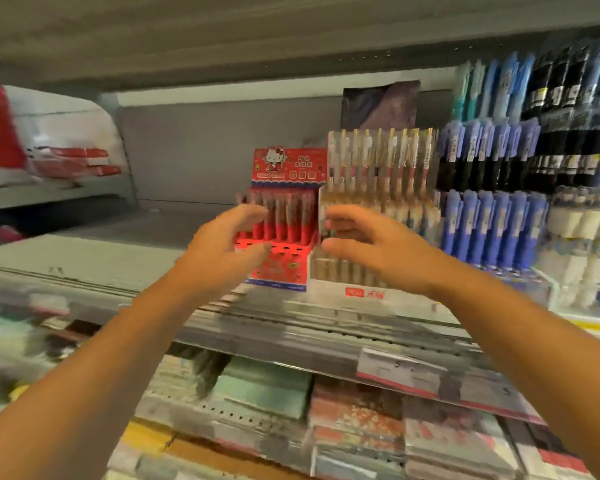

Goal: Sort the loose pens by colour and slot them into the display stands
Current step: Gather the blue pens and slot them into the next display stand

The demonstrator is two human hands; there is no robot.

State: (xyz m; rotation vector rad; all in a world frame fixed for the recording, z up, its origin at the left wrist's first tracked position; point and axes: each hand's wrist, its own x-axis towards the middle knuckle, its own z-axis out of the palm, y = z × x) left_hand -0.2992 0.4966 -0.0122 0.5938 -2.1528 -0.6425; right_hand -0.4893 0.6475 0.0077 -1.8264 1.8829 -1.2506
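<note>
Pens, red, stand upright in the red display stand at the centre of the shelf. Their long axes are vertical, with lower ends in the slots and tops toward 12 o'clock. Just beside it at 3 o'clock, a pale stand holds pale pens, likewise upright. Blue pens stand farther toward 3 o'clock. Left hand: fingers loosely spread and released, in front of the red stand. Right hand: fingers curled at the pale stand's left edge; blur hides whether they grasp anything.
</note>
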